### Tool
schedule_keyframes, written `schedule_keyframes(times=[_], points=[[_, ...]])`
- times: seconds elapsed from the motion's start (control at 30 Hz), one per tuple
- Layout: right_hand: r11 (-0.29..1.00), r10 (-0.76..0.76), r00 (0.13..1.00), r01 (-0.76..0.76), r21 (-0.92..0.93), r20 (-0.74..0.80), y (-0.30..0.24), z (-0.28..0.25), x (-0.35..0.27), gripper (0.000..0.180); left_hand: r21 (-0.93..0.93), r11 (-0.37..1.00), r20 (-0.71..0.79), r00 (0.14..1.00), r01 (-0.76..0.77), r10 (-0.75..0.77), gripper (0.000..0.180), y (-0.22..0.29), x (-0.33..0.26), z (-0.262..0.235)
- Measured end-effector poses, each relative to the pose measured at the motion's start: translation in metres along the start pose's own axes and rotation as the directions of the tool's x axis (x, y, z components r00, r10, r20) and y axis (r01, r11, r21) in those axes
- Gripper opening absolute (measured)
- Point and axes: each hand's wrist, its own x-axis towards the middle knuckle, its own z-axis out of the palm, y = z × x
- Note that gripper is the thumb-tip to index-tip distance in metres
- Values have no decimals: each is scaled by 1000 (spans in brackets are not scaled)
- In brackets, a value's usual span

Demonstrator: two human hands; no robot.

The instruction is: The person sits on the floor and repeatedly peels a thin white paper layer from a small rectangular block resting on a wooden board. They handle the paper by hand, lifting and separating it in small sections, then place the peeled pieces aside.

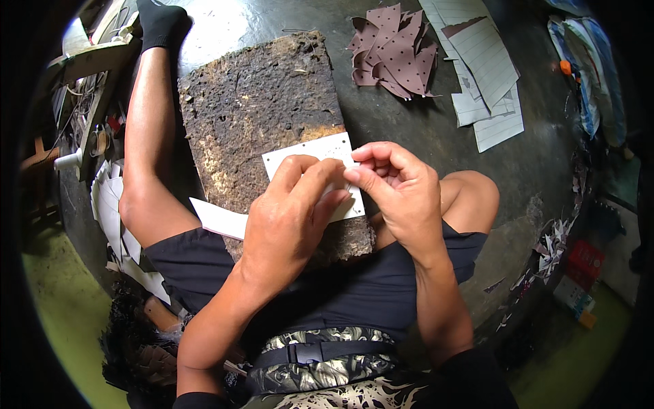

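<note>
A thick, worn, rough board (255, 102) lies between my legs. On its near right part rests a white rectangular plate (293, 151) with small dark dots near its corners. My left hand (289, 208) is over this plate with its fingers curled together; whatever they may hold is hidden. Beside it, at the plate's right edge, my right hand (402, 194) has thumb and index finger pinched, the tips close to my left fingertips. Anything between them is too small to make out. A white curved strip (221, 219) lies at the board's left edge, partly behind my left hand.
Beyond the board to the right lies a pile of dusty-pink dotted cut pieces (394, 51). Lined white sheets (487, 65) are further right. White cut pieces (112, 204) lie beside my left leg. Scraps (555, 245) and a red package (586, 262) are at the far right.
</note>
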Motion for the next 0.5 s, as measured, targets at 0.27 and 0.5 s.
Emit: schedule_keyframes(times=[0.27, 0.5], points=[[967, 76, 989, -104, 233, 126, 1, -12, 5, 28, -105, 990, 29, 995, 94, -91, 49, -2, 0, -1], [974, 92, 984, -121, 190, 156, -2, -16, 2, 24, -77, 995, 28, 997, 68, -66, 47, 0, 3, 1]])
